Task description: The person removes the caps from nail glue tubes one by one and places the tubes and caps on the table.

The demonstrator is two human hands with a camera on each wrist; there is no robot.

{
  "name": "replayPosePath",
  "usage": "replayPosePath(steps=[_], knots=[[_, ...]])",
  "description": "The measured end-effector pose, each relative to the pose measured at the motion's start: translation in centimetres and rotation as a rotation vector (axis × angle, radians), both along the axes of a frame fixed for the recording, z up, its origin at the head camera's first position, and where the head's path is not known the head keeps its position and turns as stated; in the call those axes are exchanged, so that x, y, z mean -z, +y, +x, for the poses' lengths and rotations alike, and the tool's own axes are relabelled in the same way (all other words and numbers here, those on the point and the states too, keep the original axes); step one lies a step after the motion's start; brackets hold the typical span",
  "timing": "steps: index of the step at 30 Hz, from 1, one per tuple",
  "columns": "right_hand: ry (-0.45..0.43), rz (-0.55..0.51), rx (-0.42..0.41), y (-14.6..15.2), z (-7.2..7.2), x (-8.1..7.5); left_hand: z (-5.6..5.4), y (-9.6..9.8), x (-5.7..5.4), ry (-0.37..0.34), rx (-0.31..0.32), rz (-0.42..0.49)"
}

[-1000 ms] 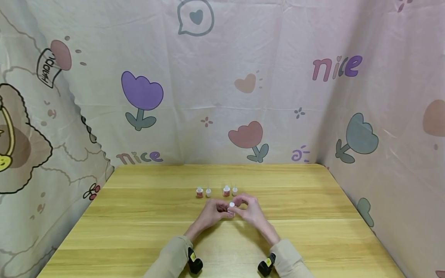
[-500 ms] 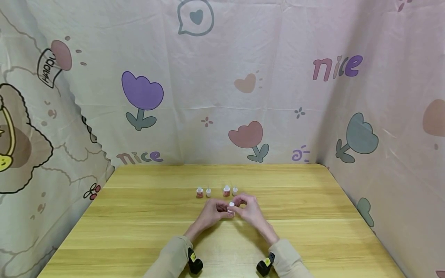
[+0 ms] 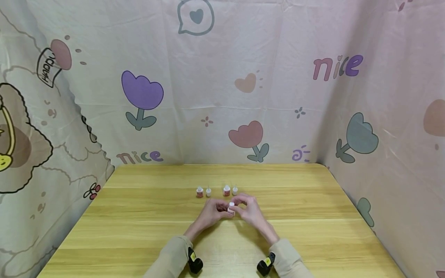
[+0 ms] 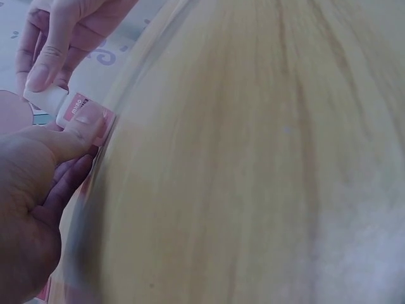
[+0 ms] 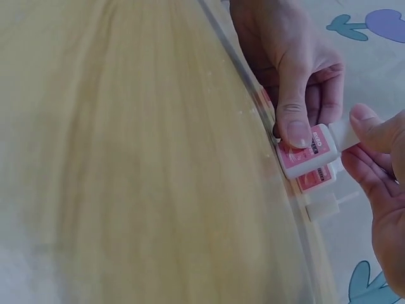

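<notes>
Between my hands, over the middle of the table, is a small white glue bottle [image 3: 231, 211] with a pink label. My left hand [image 3: 213, 212] grips its body between thumb and fingers, the thumb lying over the label [image 4: 73, 106]. From the other side my right hand [image 3: 249, 211] pinches the bottle's white cap [image 5: 343, 135] between thumb and fingers. Cap and bottle are joined, and the bottle leans in both wrist views. Beyond the hands stand two similar bottles, a left one [image 3: 199, 192] and a right one [image 3: 226, 191], each with a white cap beside it.
The loose left cap [image 3: 208, 192] and right cap [image 3: 235, 191] each stand with a thin stem pointing up. They sit close behind the hands on the wooden table [image 3: 139, 231]. A printed cloth [image 3: 208, 77] hangs behind the table's far edge and along both sides.
</notes>
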State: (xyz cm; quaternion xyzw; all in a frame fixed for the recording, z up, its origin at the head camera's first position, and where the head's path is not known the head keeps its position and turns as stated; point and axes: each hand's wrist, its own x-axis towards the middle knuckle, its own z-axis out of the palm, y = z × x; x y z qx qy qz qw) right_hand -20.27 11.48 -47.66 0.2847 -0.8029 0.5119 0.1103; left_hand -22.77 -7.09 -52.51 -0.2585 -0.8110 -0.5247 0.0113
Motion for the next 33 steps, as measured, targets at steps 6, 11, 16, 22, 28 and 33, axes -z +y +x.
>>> replayPosePath(steps=[6, 11, 16, 22, 28, 33], knots=[[-0.008, -0.033, 0.000, 0.08, 0.27, -0.30, 0.00, -0.03, 0.00, 0.006, -0.011, 0.011], [-0.018, -0.012, 0.035, 0.09, 0.06, -0.30, 0.06, -0.04, -0.13, 0.002, -0.024, 0.010], [0.003, 0.004, 0.035, 0.10, 0.14, -0.43, 0.05, -0.02, -0.12, -0.007, -0.027, 0.017], [0.029, -0.001, 0.019, 0.01, 0.20, -0.44, 0.04, -0.09, -0.02, -0.022, -0.032, 0.025], [0.054, 0.007, -0.008, 0.05, 0.14, -0.24, 0.04, -0.12, -0.16, -0.028, -0.040, 0.014], [0.068, 0.009, -0.046, 0.18, 0.06, -0.05, -0.07, -0.14, 0.00, -0.020, -0.037, 0.015]])
